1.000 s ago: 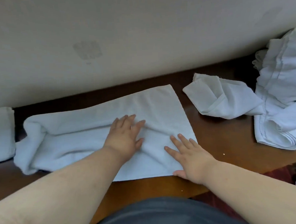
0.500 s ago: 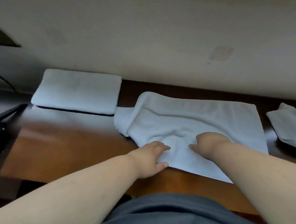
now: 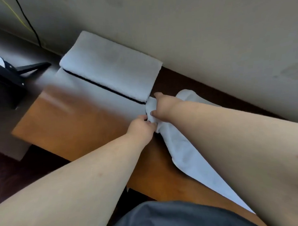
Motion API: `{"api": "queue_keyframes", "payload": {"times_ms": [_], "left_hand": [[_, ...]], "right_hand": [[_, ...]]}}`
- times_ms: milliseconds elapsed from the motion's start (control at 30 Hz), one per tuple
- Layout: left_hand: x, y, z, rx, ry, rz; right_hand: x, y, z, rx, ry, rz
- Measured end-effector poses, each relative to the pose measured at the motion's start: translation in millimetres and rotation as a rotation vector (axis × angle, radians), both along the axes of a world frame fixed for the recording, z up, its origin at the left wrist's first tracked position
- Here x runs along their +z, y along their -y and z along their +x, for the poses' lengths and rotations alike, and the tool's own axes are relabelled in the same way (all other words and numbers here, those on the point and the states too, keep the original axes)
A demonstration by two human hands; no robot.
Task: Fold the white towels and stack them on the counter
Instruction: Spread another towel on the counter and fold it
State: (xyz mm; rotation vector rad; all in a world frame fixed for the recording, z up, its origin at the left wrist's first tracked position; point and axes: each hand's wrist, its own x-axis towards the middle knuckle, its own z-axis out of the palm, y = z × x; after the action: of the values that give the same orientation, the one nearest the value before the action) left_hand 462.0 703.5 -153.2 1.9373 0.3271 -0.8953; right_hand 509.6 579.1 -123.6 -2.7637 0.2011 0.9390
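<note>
A plain beige wall [image 3: 209, 32] runs behind a wooden surface [image 3: 79, 123], its far left part glossy and reflective, with a dark cable [image 3: 30, 24] hanging down the wall at the left. A folded white towel [image 3: 111, 66] lies flat against the wall; just right of it, the towel being worked [image 3: 186, 154] stretches along the surface under the right forearm. Both hands meet at its left end: the left hand [image 3: 142, 127] pinches the near corner, and the right hand [image 3: 163, 107] is closed on bunched cloth beside the folded towel's edge. The likely risk is an uneven fold: the grabbed end looks crumpled, so carrying it across could trap wrinkles or misalign the edges. Pulling so near the folded towel could also nudge it askew, and the towel's near edge runs close to the surface's front edge, where it could slip off.
</note>
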Motion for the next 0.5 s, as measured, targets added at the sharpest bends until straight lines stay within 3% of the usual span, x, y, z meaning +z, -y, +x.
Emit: {"api": "queue_keyframes", "payload": {"times_ms": [100,167,333,500], "left_hand": [[-0.5,0.0,-2.3,-0.037,0.051,0.055],[0.9,-5.2,-6.6,-0.068,0.183,0.035],[17.9,-19.3,-13.5,0.012,0.44,-0.195],[32.9,-17.3,-15.1,-0.182,0.39,-0.209]], "right_hand": [[-1.0,4.1,2.5,0.036,-0.07,-0.073],[2.6,10.9,-0.6,0.028,-0.057,0.008],[30.4,35.2,-20.6,-0.411,0.028,0.507],[46.2,45.9,-31.1,-0.625,0.13,0.6]]}}
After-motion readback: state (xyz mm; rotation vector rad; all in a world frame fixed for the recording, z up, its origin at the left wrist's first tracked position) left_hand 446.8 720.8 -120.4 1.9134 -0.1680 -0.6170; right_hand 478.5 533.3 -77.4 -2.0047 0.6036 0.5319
